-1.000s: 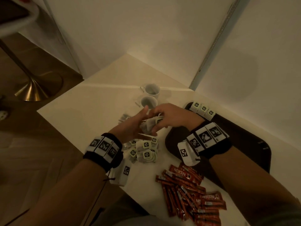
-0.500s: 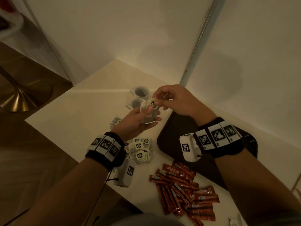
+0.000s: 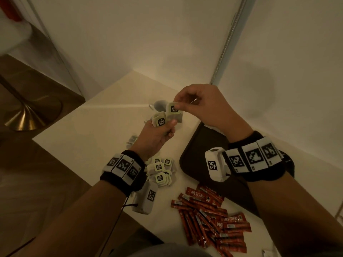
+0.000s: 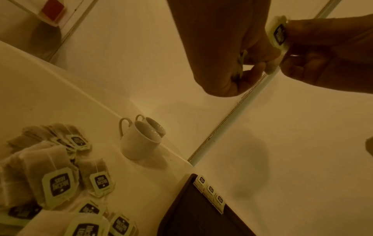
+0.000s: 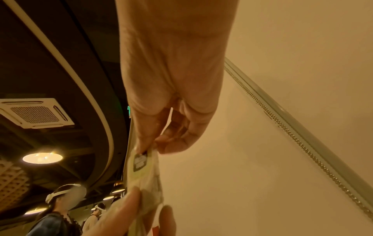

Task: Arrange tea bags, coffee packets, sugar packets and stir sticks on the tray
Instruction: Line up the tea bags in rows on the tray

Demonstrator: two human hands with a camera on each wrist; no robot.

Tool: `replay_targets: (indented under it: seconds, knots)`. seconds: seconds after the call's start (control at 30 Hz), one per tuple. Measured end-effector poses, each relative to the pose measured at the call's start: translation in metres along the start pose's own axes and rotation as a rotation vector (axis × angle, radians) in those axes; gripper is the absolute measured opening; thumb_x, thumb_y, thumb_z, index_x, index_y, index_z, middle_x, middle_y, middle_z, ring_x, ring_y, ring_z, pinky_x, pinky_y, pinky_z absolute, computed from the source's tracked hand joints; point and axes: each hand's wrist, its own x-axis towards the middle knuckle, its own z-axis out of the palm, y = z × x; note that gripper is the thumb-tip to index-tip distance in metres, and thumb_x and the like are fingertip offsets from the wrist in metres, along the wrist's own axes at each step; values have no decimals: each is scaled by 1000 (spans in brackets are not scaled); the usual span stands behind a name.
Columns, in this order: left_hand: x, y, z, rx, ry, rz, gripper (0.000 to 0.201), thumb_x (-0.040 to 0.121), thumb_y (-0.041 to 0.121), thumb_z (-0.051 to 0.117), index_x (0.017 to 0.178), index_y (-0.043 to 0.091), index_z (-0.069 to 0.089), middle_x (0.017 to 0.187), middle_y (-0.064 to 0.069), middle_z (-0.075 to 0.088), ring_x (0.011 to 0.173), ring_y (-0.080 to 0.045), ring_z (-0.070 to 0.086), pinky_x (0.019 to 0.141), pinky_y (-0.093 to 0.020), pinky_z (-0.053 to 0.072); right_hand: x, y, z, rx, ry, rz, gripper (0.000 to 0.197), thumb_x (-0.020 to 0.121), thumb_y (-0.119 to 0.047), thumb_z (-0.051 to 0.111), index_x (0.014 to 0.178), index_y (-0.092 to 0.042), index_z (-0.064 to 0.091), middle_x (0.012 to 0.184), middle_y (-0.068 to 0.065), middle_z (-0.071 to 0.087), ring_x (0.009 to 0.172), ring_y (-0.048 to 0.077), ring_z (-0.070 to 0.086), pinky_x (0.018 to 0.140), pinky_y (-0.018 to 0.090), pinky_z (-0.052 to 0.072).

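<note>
My left hand is raised above the table and grips a small bunch of tea bags. My right hand pinches the tag of one tea bag right beside that bunch. The right wrist view has this tag under my thumb and my left thumb on the bag below. A loose pile of tea bags lies on the table under my left wrist. Red coffee packets lie near the front edge. The dark tray sits to the right, with three tea bags lined up along its far edge.
Two white cups stand in the table's far corner, just behind my hands. Walls close the table in at the back and right. The table's left edge drops to a wooden floor with a brass stand.
Both hands have lifted from just above the pile. My right hand has drawn one tea bag a little away from the bunch in my left hand.
</note>
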Motion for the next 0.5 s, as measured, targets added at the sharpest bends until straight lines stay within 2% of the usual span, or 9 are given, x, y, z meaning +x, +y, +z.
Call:
replay_targets:
  seconds: [0.13,0.2,0.27,0.37,0.5]
  knots:
    - [-1,-1,1,-2,-22,13,12,83,6,65,94,9,59,82,-4,61,60,-7,54,54,-16,46,1,-2,6,19,11,-10,8,84,-17,69,90,-11,68,77,0,68,66,6,63,64,16,51]
    - [-2,0,3,-6,-32,22,10,87,4,60,95,9,60,80,-2,64,59,-7,53,53,-16,45,4,-3,9,-12,41,-30,10,84,-19,70,90,-11,69,73,-2,66,64,2,60,63,10,46]
    - [-3,1,6,0,-29,28,12,84,8,60,96,10,59,78,1,67,58,-7,53,53,-15,44,5,-4,10,-29,70,-33,13,81,-20,72,90,-11,71,75,-2,66,69,2,58,63,7,42]
    - [-3,1,5,9,-15,31,11,84,8,62,94,9,59,78,-1,63,59,-7,53,54,-15,45,6,-2,10,-61,50,-29,11,80,-20,73,88,-12,71,76,1,68,71,8,60,65,7,42]
    - [-2,1,3,-5,39,29,8,89,2,58,91,9,58,77,-4,57,59,-7,53,55,-16,45,6,5,11,-69,46,-13,9,83,-16,69,91,-14,68,80,-2,64,67,2,58,64,11,46]
